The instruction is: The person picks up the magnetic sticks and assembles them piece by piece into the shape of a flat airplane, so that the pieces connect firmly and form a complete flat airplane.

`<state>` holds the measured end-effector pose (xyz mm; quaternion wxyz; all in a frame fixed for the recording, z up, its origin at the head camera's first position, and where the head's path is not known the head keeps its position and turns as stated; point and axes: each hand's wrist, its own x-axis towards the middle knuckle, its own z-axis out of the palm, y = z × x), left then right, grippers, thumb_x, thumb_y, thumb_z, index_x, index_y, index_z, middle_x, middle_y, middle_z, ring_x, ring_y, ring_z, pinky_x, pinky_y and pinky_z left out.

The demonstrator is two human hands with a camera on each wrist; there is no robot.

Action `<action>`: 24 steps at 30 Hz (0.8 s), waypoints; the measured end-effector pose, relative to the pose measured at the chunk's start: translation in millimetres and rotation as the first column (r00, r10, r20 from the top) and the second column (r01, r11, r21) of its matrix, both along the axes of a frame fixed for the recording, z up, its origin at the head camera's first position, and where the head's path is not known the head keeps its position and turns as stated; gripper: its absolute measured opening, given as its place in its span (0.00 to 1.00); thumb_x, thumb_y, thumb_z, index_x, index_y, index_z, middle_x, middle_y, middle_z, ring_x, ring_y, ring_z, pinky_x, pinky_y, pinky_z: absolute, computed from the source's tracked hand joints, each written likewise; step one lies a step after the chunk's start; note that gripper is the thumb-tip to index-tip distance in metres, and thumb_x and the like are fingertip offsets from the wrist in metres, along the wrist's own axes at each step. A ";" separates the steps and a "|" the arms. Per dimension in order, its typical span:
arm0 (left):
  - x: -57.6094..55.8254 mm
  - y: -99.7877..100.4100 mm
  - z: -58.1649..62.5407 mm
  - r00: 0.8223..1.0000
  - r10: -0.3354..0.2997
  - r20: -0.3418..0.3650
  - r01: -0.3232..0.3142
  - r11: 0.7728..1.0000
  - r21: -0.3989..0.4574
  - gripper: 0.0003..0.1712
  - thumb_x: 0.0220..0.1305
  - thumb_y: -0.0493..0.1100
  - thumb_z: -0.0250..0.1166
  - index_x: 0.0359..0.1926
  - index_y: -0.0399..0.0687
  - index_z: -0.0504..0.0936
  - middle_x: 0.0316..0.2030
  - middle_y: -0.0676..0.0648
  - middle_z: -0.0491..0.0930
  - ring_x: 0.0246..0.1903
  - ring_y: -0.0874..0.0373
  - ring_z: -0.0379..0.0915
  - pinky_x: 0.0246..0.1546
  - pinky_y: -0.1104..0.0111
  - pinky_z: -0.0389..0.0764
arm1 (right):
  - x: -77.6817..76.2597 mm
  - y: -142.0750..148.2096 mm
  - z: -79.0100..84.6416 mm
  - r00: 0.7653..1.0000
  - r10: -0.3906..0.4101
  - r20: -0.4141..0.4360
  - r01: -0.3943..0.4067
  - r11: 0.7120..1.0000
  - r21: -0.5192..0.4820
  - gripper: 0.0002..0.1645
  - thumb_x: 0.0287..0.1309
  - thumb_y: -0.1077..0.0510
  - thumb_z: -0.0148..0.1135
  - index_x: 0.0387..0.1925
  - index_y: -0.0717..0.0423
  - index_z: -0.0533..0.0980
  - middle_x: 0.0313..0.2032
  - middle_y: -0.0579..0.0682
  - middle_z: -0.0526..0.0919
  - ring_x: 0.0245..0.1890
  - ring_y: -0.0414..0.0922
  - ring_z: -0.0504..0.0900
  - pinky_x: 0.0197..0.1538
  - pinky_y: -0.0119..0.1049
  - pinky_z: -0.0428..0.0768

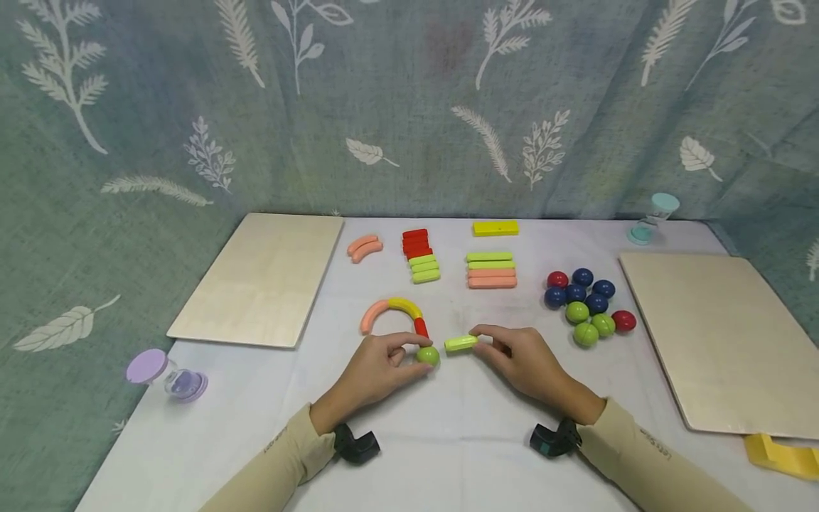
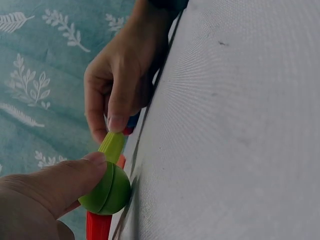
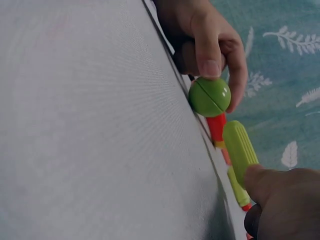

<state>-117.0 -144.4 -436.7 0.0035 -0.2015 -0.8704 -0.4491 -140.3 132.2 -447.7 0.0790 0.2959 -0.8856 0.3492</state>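
Note:
My left hand (image 1: 376, 366) pinches a green ball (image 1: 428, 356) between thumb and fingers, low over the white table. Right at the ball is the end of a short red stick (image 1: 420, 327); a yellow curved stick (image 1: 406, 306) and a pink curved stick (image 1: 372, 316) carry on from it in an arch. My right hand (image 1: 527, 361) grips one end of a short, ridged light green stick (image 1: 458, 344). Its free end points at the ball, with a small gap between them in the right wrist view, where the green ball (image 3: 210, 97) shows a groove round its middle.
Behind lie pink curved sticks (image 1: 366, 249), short red sticks (image 1: 417, 244), short green sticks (image 1: 425, 269), long pink sticks (image 1: 491, 282) and a yellow bar (image 1: 495, 228). Several balls (image 1: 576, 293) cluster at right. Wooden boards (image 1: 256, 277) (image 1: 723, 334) and sand timers (image 1: 185, 384) (image 1: 642, 232) flank them.

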 end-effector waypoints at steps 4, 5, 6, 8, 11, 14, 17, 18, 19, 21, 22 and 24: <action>0.2 -1.2 -0.2 1.000 -0.007 -0.011 0.007 1.000 -0.001 0.17 0.48 0.56 0.72 0.43 0.69 0.83 0.09 0.57 0.52 0.11 0.65 0.46 0.12 0.72 0.48 | 2.9 -3.2 1.1 1.000 0.023 -0.003 -0.023 1.000 0.002 0.16 0.59 0.48 0.62 0.49 0.41 0.78 0.15 0.34 0.66 0.16 0.32 0.63 0.20 0.28 0.64; -0.2 -1.2 0.0 1.000 -0.014 -0.015 0.014 1.000 0.001 0.18 0.48 0.56 0.72 0.43 0.69 0.83 0.09 0.57 0.52 0.11 0.65 0.46 0.12 0.72 0.48 | 3.5 -3.8 1.4 1.000 0.024 -0.004 -0.024 1.000 0.003 0.16 0.59 0.49 0.62 0.49 0.42 0.79 0.15 0.34 0.66 0.16 0.32 0.63 0.20 0.28 0.64; -0.6 -1.2 0.3 1.000 -0.019 -0.018 0.019 1.000 0.005 0.18 0.48 0.56 0.72 0.43 0.69 0.83 0.09 0.57 0.52 0.11 0.65 0.46 0.12 0.72 0.48 | 4.1 -4.4 2.0 1.000 0.025 -0.006 -0.025 1.000 0.003 0.16 0.59 0.49 0.62 0.49 0.42 0.79 0.15 0.34 0.66 0.15 0.32 0.63 0.19 0.28 0.63; -1.5 -1.0 0.7 0.999 -0.030 -0.021 0.030 0.999 0.011 0.18 0.49 0.56 0.72 0.43 0.68 0.83 0.10 0.57 0.52 0.11 0.66 0.46 0.12 0.72 0.48 | 5.1 -5.1 3.0 1.000 0.021 -0.009 -0.021 1.000 0.007 0.16 0.59 0.49 0.62 0.49 0.42 0.79 0.15 0.33 0.66 0.15 0.32 0.63 0.19 0.28 0.63; -1.8 -0.4 1.0 0.999 -0.037 -0.018 0.037 0.999 0.017 0.18 0.49 0.55 0.72 0.43 0.67 0.83 0.10 0.57 0.52 0.11 0.66 0.46 0.11 0.72 0.48 | 6.3 -5.8 3.3 1.000 0.013 -0.009 -0.013 1.000 0.011 0.15 0.58 0.49 0.63 0.48 0.42 0.79 0.15 0.33 0.66 0.15 0.32 0.63 0.20 0.28 0.64; -0.8 0.0 0.8 0.999 -0.032 -0.006 0.032 0.999 0.017 0.18 0.48 0.55 0.73 0.43 0.67 0.83 0.10 0.57 0.53 0.11 0.66 0.46 0.11 0.72 0.48 | 7.6 -6.6 3.0 1.000 0.016 -0.004 -0.016 1.000 0.015 0.15 0.57 0.49 0.64 0.48 0.41 0.79 0.15 0.32 0.66 0.15 0.32 0.63 0.20 0.28 0.65; 0.2 -0.2 0.5 1.000 -0.025 -0.009 0.025 1.000 0.017 0.18 0.48 0.55 0.73 0.43 0.66 0.83 0.10 0.57 0.53 0.11 0.67 0.46 0.11 0.72 0.48 | 8.4 -7.9 2.7 1.000 0.029 -0.005 -0.029 0.999 0.015 0.15 0.57 0.49 0.64 0.48 0.41 0.79 0.15 0.31 0.67 0.16 0.31 0.64 0.20 0.28 0.65; 0.3 -0.4 0.6 1.000 -0.025 -0.014 0.026 0.999 0.019 0.18 0.48 0.54 0.73 0.43 0.66 0.83 0.10 0.57 0.53 0.11 0.67 0.46 0.11 0.72 0.48 | 8.6 -8.5 2.9 0.999 0.033 -0.008 -0.033 0.999 0.013 0.15 0.57 0.49 0.64 0.48 0.41 0.79 0.15 0.31 0.67 0.16 0.31 0.64 0.20 0.28 0.65; 0.3 -0.3 0.4 0.999 -0.027 -0.019 0.027 0.999 0.021 0.18 0.48 0.54 0.73 0.43 0.66 0.83 0.10 0.57 0.53 0.11 0.67 0.46 0.11 0.72 0.48 | 8.8 -8.7 2.8 0.999 0.035 -0.010 -0.035 0.999 0.011 0.15 0.57 0.50 0.64 0.48 0.41 0.79 0.15 0.31 0.67 0.16 0.31 0.64 0.20 0.28 0.65; 0.2 -0.2 0.1 0.999 -0.030 -0.028 0.031 0.999 0.026 0.18 0.48 0.54 0.73 0.43 0.65 0.83 0.10 0.57 0.53 0.11 0.67 0.46 0.11 0.72 0.48 | 9.2 -9.0 2.7 0.999 0.033 -0.011 -0.033 0.999 0.008 0.15 0.57 0.50 0.64 0.48 0.42 0.79 0.15 0.31 0.66 0.16 0.31 0.63 0.20 0.28 0.65; 0.1 -0.2 0.1 0.999 -0.032 -0.032 0.033 0.999 0.029 0.18 0.49 0.54 0.73 0.43 0.65 0.83 0.10 0.57 0.53 0.11 0.67 0.46 0.10 0.72 0.48 | 9.4 -9.1 2.9 0.999 0.032 -0.010 -0.032 0.999 0.005 0.15 0.57 0.50 0.64 0.47 0.42 0.79 0.15 0.31 0.66 0.15 0.31 0.63 0.20 0.28 0.65; 0.1 -0.3 -0.1 0.999 -0.032 -0.031 0.033 0.999 0.034 0.18 0.49 0.55 0.73 0.43 0.66 0.83 0.10 0.58 0.52 0.12 0.67 0.45 0.11 0.72 0.48 | 9.6 -9.0 2.7 1.000 0.031 -0.001 -0.031 1.000 0.000 0.16 0.57 0.50 0.65 0.48 0.42 0.79 0.15 0.31 0.66 0.15 0.31 0.63 0.20 0.28 0.65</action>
